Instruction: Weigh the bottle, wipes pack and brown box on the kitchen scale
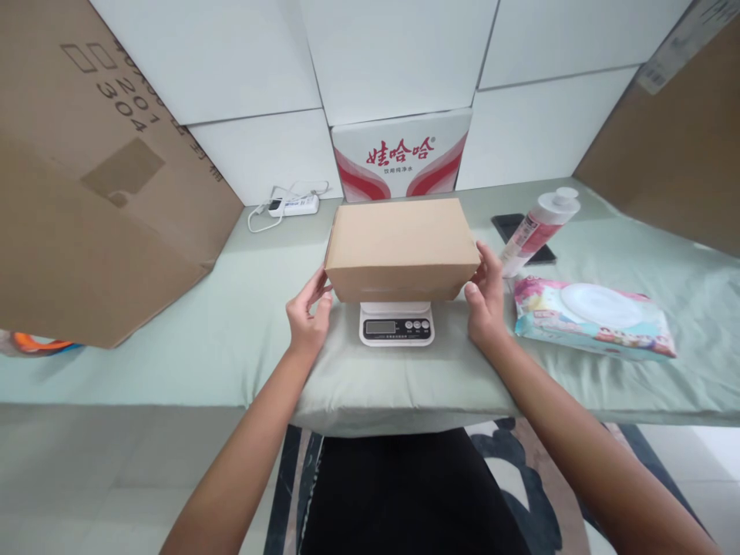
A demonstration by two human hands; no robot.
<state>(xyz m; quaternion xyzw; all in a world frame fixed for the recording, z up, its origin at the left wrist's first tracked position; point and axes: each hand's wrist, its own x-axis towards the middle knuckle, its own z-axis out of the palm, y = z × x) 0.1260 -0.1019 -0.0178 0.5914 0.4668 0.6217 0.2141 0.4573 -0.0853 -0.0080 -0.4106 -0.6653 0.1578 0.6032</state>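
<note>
A closed brown cardboard box (403,239) sits on or just above a white digital kitchen scale (396,329), hiding the weighing platform. The scale's display and buttons face me, and I cannot make out any digits. My left hand (311,312) holds the box at its left end, with the fingertips against the side. At the opposite end my right hand (486,297) grips it, fingers behind the corner and thumb in front. Together the two hands hold the box level between them.
Right of the box stand a pink-and-white bottle (537,231), a dark phone (512,223) partly behind it and a pack of wet wipes (595,317). A white power strip (294,205) lies back left. Large cartons (116,254) flank the green cloth (243,370).
</note>
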